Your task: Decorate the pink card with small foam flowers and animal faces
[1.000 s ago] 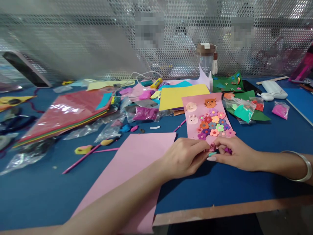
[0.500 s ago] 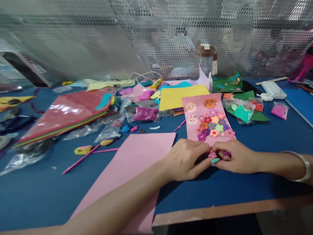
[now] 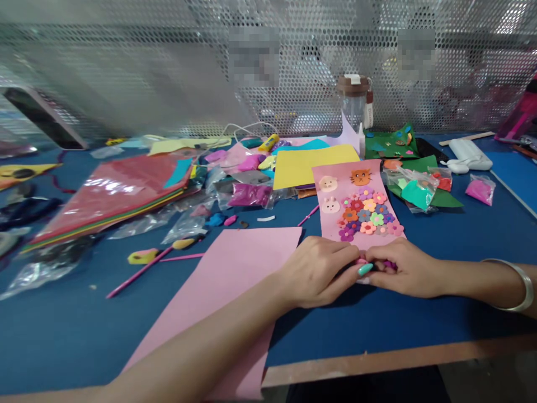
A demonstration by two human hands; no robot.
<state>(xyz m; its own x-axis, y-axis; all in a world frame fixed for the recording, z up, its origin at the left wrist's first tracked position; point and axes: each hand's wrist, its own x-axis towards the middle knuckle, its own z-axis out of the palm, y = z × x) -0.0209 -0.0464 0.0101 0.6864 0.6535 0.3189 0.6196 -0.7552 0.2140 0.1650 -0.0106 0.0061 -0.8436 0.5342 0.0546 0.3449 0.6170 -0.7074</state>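
Observation:
A narrow pink card (image 3: 338, 197) lies on the blue table, with foam animal faces at its top and a cluster of foam flowers (image 3: 368, 215) lower down. My left hand (image 3: 315, 272) and my right hand (image 3: 406, 266) meet fingertip to fingertip at the card's near end. Both hands are pinched together on a small pink and purple piece, mostly hidden by the fingers. My right wrist wears a silver bangle (image 3: 520, 284). A large pink sheet (image 3: 226, 280) lies under my left forearm.
A wrapped stack of coloured sheets (image 3: 113, 193) lies at left, with plastic bags and foam scraps around it. A yellow sheet (image 3: 308, 162), green foam pieces (image 3: 413, 170), a lidded jar (image 3: 353, 101) and a perforated metal screen stand behind. The table's wooden edge (image 3: 377, 361) runs in front.
My two hands have stayed at the card's near end, with the fingers shifting slightly and closing tighter over the small piece, which shows less than before.

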